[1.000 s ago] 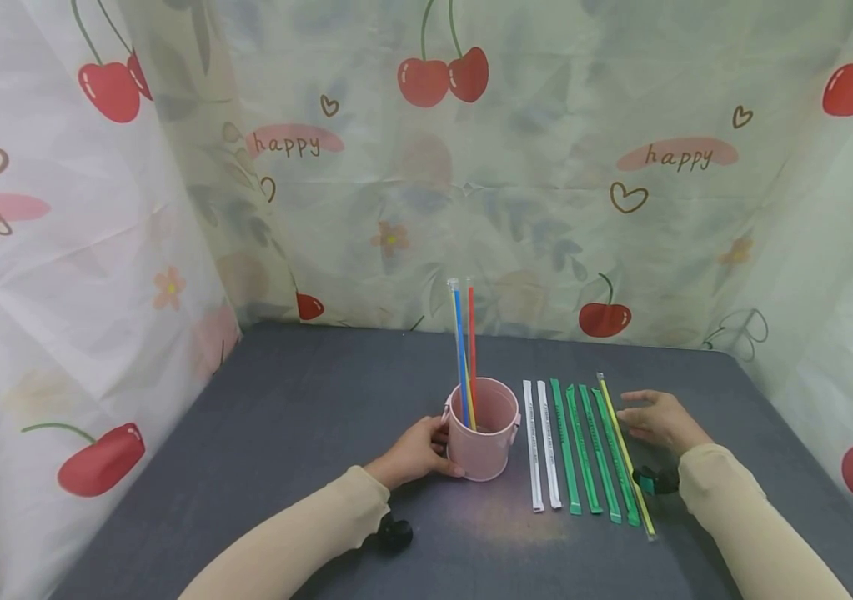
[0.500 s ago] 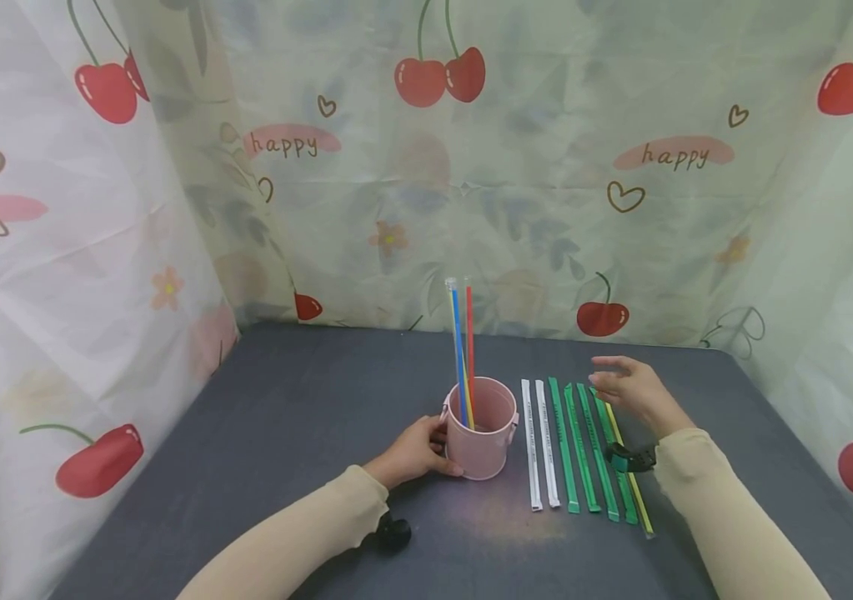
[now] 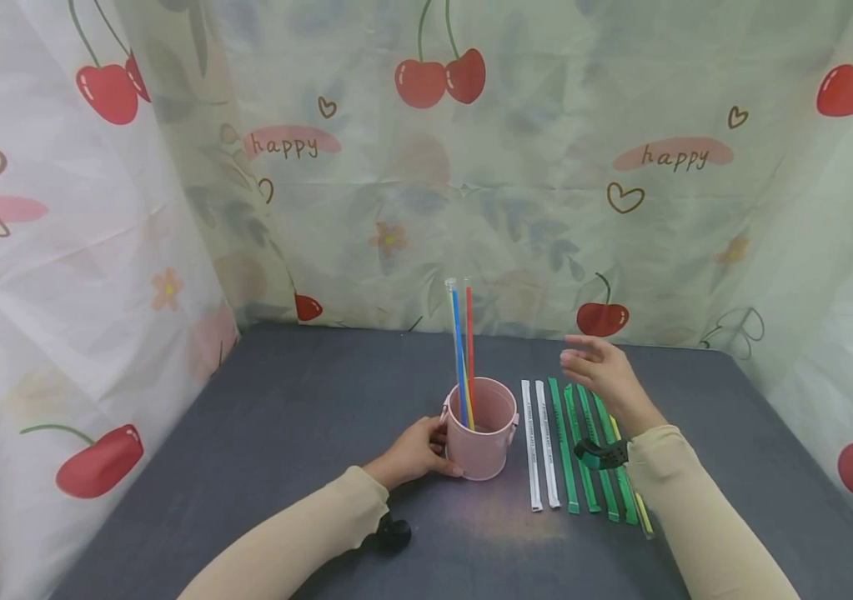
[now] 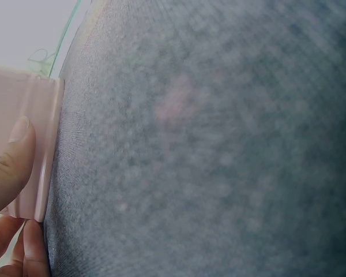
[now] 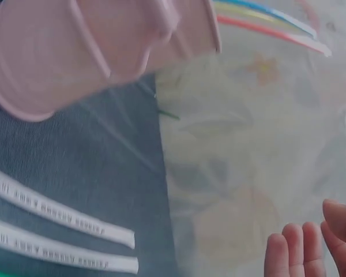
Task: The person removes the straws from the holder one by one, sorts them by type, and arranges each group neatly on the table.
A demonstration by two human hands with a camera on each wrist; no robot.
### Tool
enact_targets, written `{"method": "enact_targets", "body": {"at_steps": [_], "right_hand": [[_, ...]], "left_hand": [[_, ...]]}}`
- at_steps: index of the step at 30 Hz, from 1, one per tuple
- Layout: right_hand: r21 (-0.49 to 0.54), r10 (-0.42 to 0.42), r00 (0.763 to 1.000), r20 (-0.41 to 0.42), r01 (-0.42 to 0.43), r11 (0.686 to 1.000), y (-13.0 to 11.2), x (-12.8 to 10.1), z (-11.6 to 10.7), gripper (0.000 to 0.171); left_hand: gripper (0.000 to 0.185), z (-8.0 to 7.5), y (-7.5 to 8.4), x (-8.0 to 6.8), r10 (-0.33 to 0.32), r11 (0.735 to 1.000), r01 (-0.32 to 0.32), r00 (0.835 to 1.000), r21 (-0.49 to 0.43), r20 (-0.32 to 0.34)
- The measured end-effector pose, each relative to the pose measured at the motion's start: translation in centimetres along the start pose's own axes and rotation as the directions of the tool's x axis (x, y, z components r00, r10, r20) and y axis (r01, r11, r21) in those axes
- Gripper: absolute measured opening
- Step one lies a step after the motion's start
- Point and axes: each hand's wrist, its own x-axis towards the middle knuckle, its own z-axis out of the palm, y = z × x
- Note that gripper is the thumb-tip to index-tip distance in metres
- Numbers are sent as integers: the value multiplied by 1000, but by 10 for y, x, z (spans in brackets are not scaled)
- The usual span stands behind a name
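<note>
Here, a pink bucket [image 3: 480, 429] is gripped at its left side by the left hand [image 3: 414, 451], whose fingers are curled round the wall; in the left wrist view the thumb [image 4: 8, 167] is seen pressed against the pink side. The bucket stands upright on the grey surface [image 3: 306, 433], near its middle. Three long straws are held inside it: a blue straw [image 3: 457, 350], a red straw [image 3: 469, 342] and a shorter yellow one [image 3: 469, 404], all nearly upright.

The right hand [image 3: 600, 372] is raised above the surface, empty, with its fingers relaxed and slightly spread. It is held over the far ends of a row of wrapped straws laid side by side just right of the bucket. Two white wrapped straws [image 3: 539, 446] lie nearest the bucket, then several green wrapped straws [image 3: 567, 454], and a yellow straw [image 3: 642, 515] at the right edge, partly hidden by the right sleeve [image 3: 689, 508]. The surface is enclosed by a cherry-printed curtain [image 3: 531, 167].
</note>
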Motion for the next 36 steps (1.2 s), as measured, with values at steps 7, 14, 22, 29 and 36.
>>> {"method": "enact_targets", "body": {"at_steps": [7, 14, 22, 29, 36], "right_hand": [[120, -85, 996, -38, 89, 989, -9, 2, 20, 43], [146, -126, 990, -60, 134, 980, -18, 2, 41, 39], [157, -167, 984, -60, 175, 972, -22, 4, 61, 40], [126, -162, 986, -36, 165, 978, -22, 5, 75, 40], [104, -176, 984, -14, 176, 979, -22, 5, 87, 41]], "left_hand": [[71, 1, 0, 0, -13, 1000, 13, 1000, -2, -7], [69, 1, 0, 0, -16, 1000, 16, 1000, -3, -4], [69, 1, 0, 1, -3, 1000, 3, 1000, 0, -3], [68, 1, -2, 2, -3, 1000, 3, 1000, 9, -6], [68, 1, -4, 3, 9, 1000, -9, 1000, 19, -4]]}}
